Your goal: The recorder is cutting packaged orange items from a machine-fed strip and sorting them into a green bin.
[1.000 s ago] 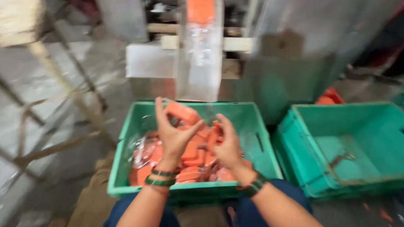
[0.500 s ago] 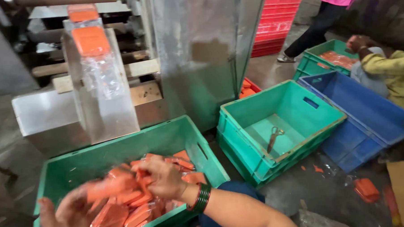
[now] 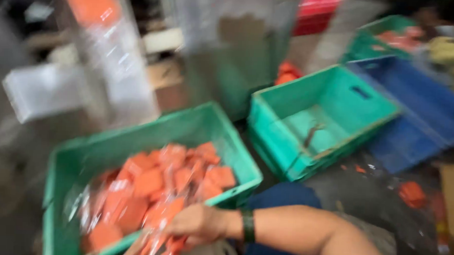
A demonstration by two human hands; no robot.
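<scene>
The picture is blurred by motion. A green plastic crate point(image 3: 238, 160) in front of me holds several flat orange packets point(image 3: 149, 182) in clear wrapping. My right hand point(image 3: 198, 224), with a dark band at the wrist, lies at the crate's near rim. Its fingers are curled around a bunch of orange packets point(image 3: 157, 245) that hang over the edge. My left hand is out of the picture.
Behind the crate rises a clear chute point(image 3: 113, 68) holding orange packets. To the right sit a second green crate point(image 3: 339, 96), nearly empty, and a blue crate point(image 3: 418, 119). Another person's yellow sleeve point(image 3: 451, 52) shows at far right. Orange scraps point(image 3: 411, 191) lie on the floor.
The view has swung right and closer. My right hand has drawn back from the crate's middle to its near rim with packets. My left hand has left the view.
</scene>
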